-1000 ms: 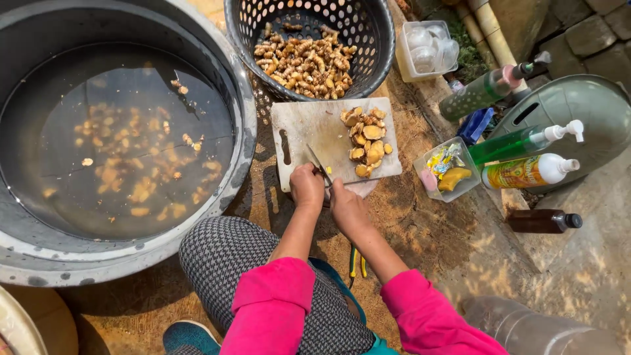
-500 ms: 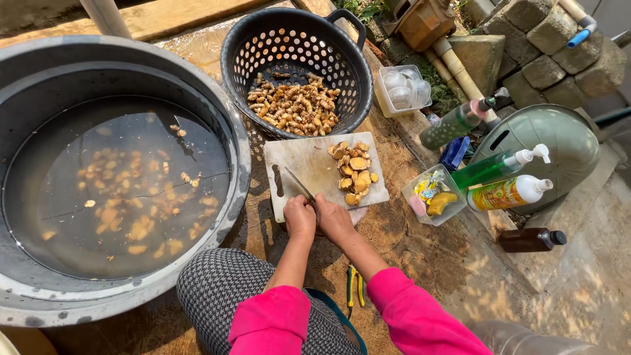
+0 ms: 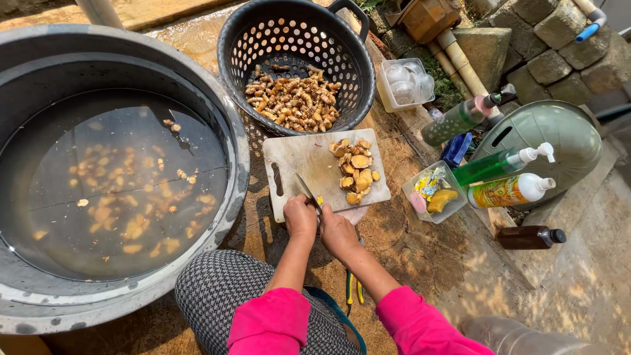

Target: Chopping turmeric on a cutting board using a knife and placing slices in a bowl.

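A white cutting board [image 3: 299,161] lies on the ground with a pile of cut yellow turmeric pieces [image 3: 355,172] on its right half. Both hands meet at the board's near edge. My right hand [image 3: 340,233] grips a knife [image 3: 306,189] whose blade points up and left across the board. My left hand [image 3: 300,219] is curled tight against the blade, and a small yellow turmeric piece [image 3: 320,199] shows at the fingertips. A black perforated basket [image 3: 240,46] of whole turmeric roots [image 3: 293,102] stands just beyond the board.
A big grey basin [image 3: 236,164] of water with floating pieces fills the left. Right of the board are a clear tub of sponges [image 3: 430,194], several bottles [image 3: 509,190], a dark bottle [image 3: 529,237] and a green dome lid [image 3: 559,131]. Pliers [image 3: 351,289] lie by my knee.
The view has tilted up and away slightly, so the basket shows whole. Both hands stay at the board's near edge with the knife, shifted only a little.
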